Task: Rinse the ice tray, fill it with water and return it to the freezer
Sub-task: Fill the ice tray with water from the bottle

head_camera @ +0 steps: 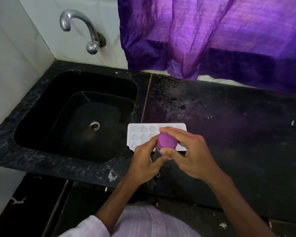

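By ice tray [138, 134] | left grip [143, 159] holds bottle [156, 153] | right grip [191, 154] pinches cap [167, 141]

Place: a home kitchen, at the sink corner where I stand.
Sink: a deep black rectangular stone basin [32, 117] with a round steel drain [94, 126], sunk into the worktop on my left.
Tap: a curved chrome spout [79, 21] fixed to the wall above it.
Worktop: a speckled black polished granite slab [229, 134], spotted with droplets.
Walls: white marbled tiles [10, 57].
Drape: a crinkled purple fabric curtain [212, 40] hanging down to the slab.
Utensil: a white plastic ice tray [137, 134] lying just beside the basin.
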